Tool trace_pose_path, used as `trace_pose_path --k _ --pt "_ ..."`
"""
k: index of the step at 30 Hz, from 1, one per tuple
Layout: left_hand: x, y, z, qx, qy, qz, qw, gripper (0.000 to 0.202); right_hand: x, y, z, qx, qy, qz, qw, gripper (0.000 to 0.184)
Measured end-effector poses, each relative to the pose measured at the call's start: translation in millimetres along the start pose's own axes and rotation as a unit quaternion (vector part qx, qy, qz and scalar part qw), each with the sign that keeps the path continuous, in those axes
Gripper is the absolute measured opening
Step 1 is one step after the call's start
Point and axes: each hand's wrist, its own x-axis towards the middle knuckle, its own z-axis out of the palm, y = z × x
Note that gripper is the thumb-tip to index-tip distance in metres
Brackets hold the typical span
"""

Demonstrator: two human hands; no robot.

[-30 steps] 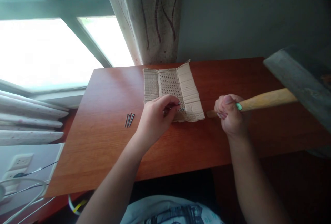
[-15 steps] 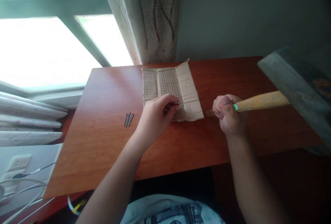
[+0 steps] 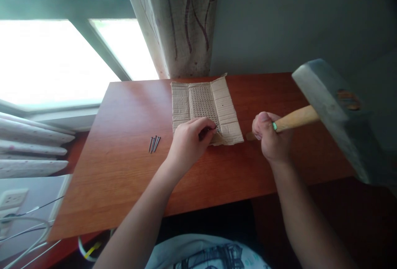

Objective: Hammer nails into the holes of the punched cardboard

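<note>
The left arm reaches far and rightward, left hand with its fingers pinched. The right arm angles leftward, right hand curled tight, thumb uppermost.

You seem to be in a home: a patterned curtain hangs behind the far edge of your table, a window beyond its far-left corner.

Cannot make out anything inside the left hand, nor see cardboard beneath it or hammer handle within the right hand.
</note>
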Motion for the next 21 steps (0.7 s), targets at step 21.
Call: trace_pose_path --k 21 --pt "1 -4 3.6 -0.007 -0.004 0.012 1.000 0.013 7 -88 -54 -0.386 -0.260 -0.059 0.883 0.046"
